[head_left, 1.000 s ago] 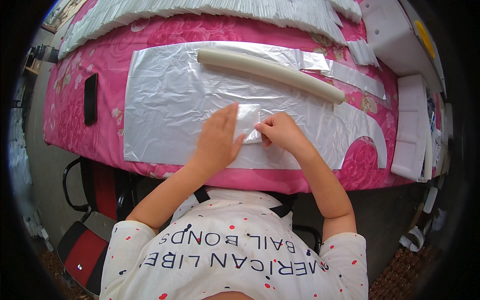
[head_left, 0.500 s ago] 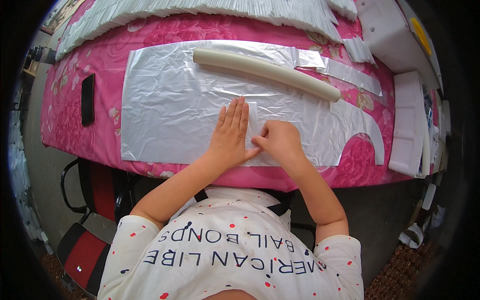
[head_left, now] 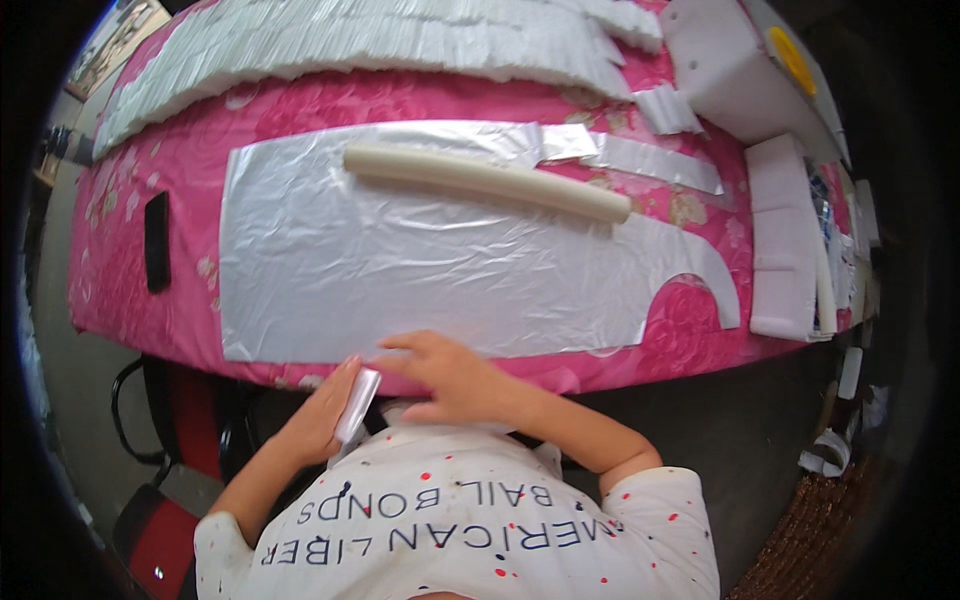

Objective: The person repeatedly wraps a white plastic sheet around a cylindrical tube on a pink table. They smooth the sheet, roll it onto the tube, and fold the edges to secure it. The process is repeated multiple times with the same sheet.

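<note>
My left hand (head_left: pixel 318 415) is in front of my shirt at the table's near edge, its fingers straight and pressed together. Against its palm side it holds a narrow folded piece of shiny silvery-white film (head_left: pixel 358 408). My right hand (head_left: pixel 455 380) hovers just right of that piece, slightly blurred, with fingers apart and nothing in them. Beyond both hands a large wrinkled silvery plastic sheet (head_left: pixel 420 290) lies on the table, with a curved cut-out at its right end. A long beige tube (head_left: pixel 480 182) rests across its far part.
A black phone (head_left: pixel 157 242) lies on the pink flowered tablecloth (head_left: pixel 110 270) at left. Rows of stacked white folded packets (head_left: pixel 380 45) line the far side. White foam boxes (head_left: pixel 780 235) stand at right, near a silvery strip (head_left: pixel 655 163). Red-and-black chairs (head_left: pixel 185 410) are at lower left.
Both hands have drawn back from the sheet toward my body and left. My left hand has lifted the folded film; my right hand has gone from pinching to spread fingers. The view has shifted.
</note>
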### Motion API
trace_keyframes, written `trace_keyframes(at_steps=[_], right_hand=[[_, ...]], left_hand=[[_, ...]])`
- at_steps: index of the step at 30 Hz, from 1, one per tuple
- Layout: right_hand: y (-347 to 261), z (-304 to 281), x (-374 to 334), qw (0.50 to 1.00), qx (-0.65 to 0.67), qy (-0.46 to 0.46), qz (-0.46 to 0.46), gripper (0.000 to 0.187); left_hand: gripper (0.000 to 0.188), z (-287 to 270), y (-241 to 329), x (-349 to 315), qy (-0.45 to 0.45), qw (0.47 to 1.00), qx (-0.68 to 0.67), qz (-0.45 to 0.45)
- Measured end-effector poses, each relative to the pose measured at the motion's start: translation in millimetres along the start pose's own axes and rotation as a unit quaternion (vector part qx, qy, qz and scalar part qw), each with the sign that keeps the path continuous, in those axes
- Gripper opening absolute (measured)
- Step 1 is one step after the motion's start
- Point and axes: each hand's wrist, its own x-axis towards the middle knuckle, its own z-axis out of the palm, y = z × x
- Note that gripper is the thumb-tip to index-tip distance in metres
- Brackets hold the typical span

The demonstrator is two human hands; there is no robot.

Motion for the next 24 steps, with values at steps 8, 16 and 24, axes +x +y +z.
trace_keyframes(at_steps=[8,16,24], right_hand=[[15.7,-26.4,10.4,0.992,0.024,0.018,-0.12,0.021],[102.5,-264.3,-18.4,0.775,-0.45,0.443,0.017,0.006],[196.9,-414.6,-38.1,0.596,-0.618,0.471,0.205,0.009]], left_hand=[[0.072,-4.1,31.3,48.2,-0.054,0.981,-0.185,-0.007],[0.073,-4.9,24.5,80.3,0.067,0.993,-0.099,0.007],[0.071,-3.0,30.5,93.5,0.072,0.997,-0.039,0.01]])
